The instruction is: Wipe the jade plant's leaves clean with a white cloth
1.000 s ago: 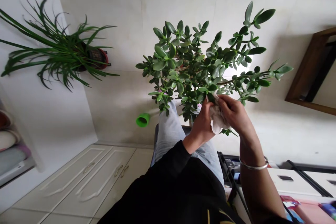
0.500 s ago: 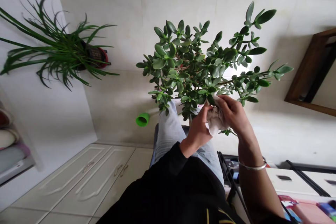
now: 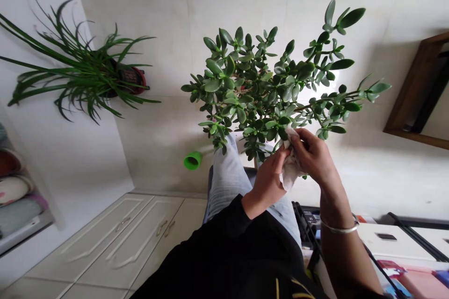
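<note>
In the head view, a crumpled white tissue (image 3: 290,173) is bunched between my two hands at the near edge of a jade plant (image 3: 250,88). My right hand (image 3: 314,154) pinches its upper part close beside the plant's front leaves; a silver bangle circles that wrist. From the other side my left hand (image 3: 268,175), in a black sleeve, is closed on the tissue, its fingertips partly hidden. The plant has thick oval green leaves on spreading branches, and its pot is mostly covered by foliage and my legs.
A green cup (image 3: 192,160) stands on the floor left of my knee. Farther left is a long-leaved potted plant (image 3: 129,79). White cabinet doors (image 3: 136,229) lie lower left, a wooden frame (image 3: 403,88) at right, and a white drawer unit (image 3: 372,238) lower right.
My left hand has drawn slightly down and toward me, its thumb lower on the tissue. My right hand keeps its pinch near the leaves. The view has shifted a little.
</note>
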A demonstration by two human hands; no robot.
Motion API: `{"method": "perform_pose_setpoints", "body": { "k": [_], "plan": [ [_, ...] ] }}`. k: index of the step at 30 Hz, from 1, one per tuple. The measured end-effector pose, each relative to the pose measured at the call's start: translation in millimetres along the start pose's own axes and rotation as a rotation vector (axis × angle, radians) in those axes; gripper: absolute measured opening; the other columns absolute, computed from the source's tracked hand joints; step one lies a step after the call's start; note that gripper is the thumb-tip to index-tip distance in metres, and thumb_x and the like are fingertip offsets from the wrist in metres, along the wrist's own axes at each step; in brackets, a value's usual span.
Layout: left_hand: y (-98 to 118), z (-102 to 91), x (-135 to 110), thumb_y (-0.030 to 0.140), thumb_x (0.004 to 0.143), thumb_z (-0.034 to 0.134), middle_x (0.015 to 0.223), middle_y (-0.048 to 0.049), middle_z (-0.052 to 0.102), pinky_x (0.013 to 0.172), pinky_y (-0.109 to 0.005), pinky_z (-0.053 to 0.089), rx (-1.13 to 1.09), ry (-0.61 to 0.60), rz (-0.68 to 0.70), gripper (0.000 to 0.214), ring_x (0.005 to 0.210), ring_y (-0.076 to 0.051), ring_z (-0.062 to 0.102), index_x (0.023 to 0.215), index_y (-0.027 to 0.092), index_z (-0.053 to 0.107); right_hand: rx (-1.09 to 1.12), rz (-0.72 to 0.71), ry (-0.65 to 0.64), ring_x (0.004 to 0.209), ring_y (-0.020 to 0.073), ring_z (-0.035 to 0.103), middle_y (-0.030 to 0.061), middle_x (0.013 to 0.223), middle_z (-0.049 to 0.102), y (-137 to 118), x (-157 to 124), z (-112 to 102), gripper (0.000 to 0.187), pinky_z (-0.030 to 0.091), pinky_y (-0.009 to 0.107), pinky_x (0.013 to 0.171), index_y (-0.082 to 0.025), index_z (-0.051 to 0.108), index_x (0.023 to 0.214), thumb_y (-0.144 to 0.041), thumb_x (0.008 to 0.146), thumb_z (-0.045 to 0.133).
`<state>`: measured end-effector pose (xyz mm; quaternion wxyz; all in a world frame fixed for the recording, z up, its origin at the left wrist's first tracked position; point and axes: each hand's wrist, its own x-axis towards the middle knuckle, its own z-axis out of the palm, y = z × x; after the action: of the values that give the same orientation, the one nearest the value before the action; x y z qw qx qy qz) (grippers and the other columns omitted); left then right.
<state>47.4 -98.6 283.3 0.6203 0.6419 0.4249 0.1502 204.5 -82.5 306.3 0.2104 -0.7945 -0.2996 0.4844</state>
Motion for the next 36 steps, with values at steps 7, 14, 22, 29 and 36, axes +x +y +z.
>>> {"method": "perform_pose_setpoints", "body": {
  "k": [7, 14, 22, 29, 36],
  "plan": [
    [-2.6, 1.6, -15.6, 0.02, 0.094, 0.062, 0.142, -0.0169, 0.066, 0.11, -0.046, 0.059, 0.008, 0.072, 0.11, 0.054, 0.134, -0.03, 0.065, 0.146, 0.02, 0.045, 0.137, 0.039, -0.013, 0.057, 0.0139, 0.048, -0.002, 0.065, 0.056, -3.6, -15.8, -5.8, 0.033, 0.036, 0.027, 0.052, -0.022, 0.065, 0.095, -0.054, 0.098, 0.057],
    [11.6, -2.9, -13.7, 0.031, 0.104, 0.056, 0.151, -0.015, 0.06, 0.116, -0.045, 0.056, -0.17, 0.328, -0.02, 0.046, 0.139, -0.027, 0.062, 0.148, 0.023, 0.044, 0.249, 0.004, 0.144, 0.056, 0.016, 0.052, 0.0017, 0.071, 0.064, -17.5, -18.8, -6.3, 0.048, 0.038, 0.028, 0.049, -0.023, 0.068, 0.128, -0.06, 0.097, 0.061],
    [17.3, 0.3, 15.2, 0.028, 0.104, 0.058, 0.175, -0.0098, 0.033, 0.132, -0.055, 0.038, -0.271, 0.201, -0.061, 0.078, 0.161, -0.028, 0.037, 0.17, 0.031, 0.016, 0.161, -0.036, 0.011, 0.089, 0.0277, 0.072, 0.0117, 0.104, 0.08, -6.9, 15.6, 3.8, 0.053, 0.058, 0.038, 0.076, -0.015, 0.075, 0.128, -0.055, 0.095, 0.061],
    [9.5, 7.3, 16.4, 0.031, 0.101, 0.064, 0.18, -0.0089, 0.017, 0.135, -0.056, 0.033, -0.311, 0.145, -0.158, 0.09, 0.165, -0.03, 0.023, 0.171, 0.031, 0.008, 0.145, -0.073, -0.09, 0.121, 0.0311, 0.073, 0.0115, 0.131, 0.077, 8.5, 20.4, 9.3, 0.046, 0.056, 0.047, 0.108, -0.018, 0.074, 0.133, -0.039, 0.097, 0.055],
    [7.6, 8.0, 16.6, 0.03, 0.103, 0.062, 0.181, 0.0006, 0.008, 0.137, -0.06, 0.027, -0.336, 0.127, -0.198, 0.09, 0.166, -0.029, 0.015, 0.171, 0.039, 0.004, 0.123, -0.073, -0.17, 0.131, 0.0319, 0.069, 0.01, 0.141, 0.072, 13.3, 22.0, 10.8, 0.052, 0.049, 0.053, 0.118, -0.019, 0.068, 0.143, -0.034, 0.098, 0.05]
  ]
}}
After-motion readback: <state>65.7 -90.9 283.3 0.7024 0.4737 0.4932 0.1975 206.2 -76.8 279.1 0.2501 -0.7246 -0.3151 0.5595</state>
